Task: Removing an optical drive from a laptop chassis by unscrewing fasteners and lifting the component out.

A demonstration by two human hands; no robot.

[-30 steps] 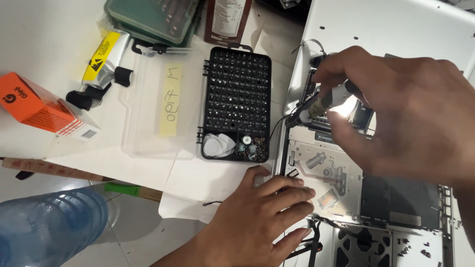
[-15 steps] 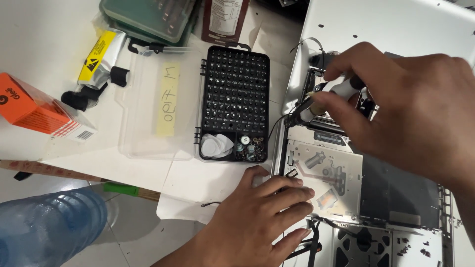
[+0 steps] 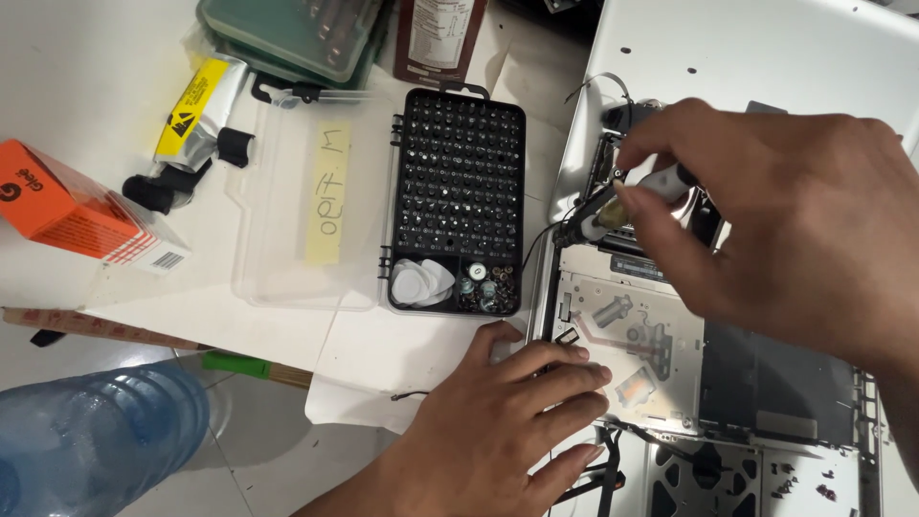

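While the left hand [image 3: 507, 421] lies flat, fingers spread, grasping nothing, on the near left corner of the opened laptop [image 3: 728, 383], the right hand [image 3: 775, 230] pinches a small screwdriver [image 3: 613, 206] at the laptop's far left edge. Black bit case [image 3: 459, 191]: table centre, just beside laptop. Orange box [image 3: 72, 206]: left edge.

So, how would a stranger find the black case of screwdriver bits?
Start at the opened silver laptop on the right. Just left of its edge lies the black case, above the left hand. Unlike the clear lid beside it, it holds rows of small bits.
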